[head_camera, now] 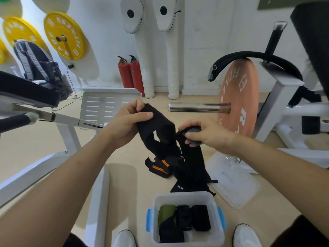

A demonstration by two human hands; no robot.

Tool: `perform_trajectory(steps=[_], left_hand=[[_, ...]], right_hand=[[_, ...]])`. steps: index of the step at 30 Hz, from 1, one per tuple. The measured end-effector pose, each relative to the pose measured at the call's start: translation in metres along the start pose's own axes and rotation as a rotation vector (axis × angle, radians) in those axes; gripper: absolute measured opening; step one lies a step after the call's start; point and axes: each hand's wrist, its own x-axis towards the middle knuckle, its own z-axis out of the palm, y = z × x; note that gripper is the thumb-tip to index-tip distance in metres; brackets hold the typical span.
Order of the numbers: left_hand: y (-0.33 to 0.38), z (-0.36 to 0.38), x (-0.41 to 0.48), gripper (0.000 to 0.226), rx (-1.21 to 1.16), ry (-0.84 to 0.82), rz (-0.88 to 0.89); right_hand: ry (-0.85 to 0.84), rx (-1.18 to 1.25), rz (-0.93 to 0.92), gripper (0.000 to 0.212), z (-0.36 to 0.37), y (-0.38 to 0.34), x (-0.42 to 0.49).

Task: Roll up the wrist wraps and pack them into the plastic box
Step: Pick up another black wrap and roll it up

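A long black wrist wrap hangs in the air between my hands. My left hand pinches its upper end. My right hand grips a small rolled part at the other end, and the wrap's tail hangs down to the floor. Below it lies a black wrap with orange stripes. Another black strap lies on the floor beside it. The clear plastic box with blue clips stands between my feet and holds an olive roll and several black rolls.
The box's clear lid lies on the floor to the right. A white machine frame runs along my left leg. An orange weight plate on a chrome bar stands at the right. Red extinguishers stand against the back wall.
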Motion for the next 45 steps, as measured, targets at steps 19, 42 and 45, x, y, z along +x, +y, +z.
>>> perform_trajectory(steps=[19, 42, 45], left_hand=[[-0.012, -0.014, -0.018, 0.083, 0.48, -0.345, -0.408], [-0.026, 0.012, -0.02, 0.041, 0.05, 0.094, -0.252], [-0.027, 0.014, -0.022, 0.042, 0.078, 0.072, -0.211]], right_hand=[[0.36, 0.051, -0.056, 0.009, -0.004, 0.0, 0.023], [0.288, -0.086, -0.282, 0.082, 0.046, 0.008, 0.01], [0.354, -0.055, -0.307, 0.077, 0.052, 0.006, 0.012]])
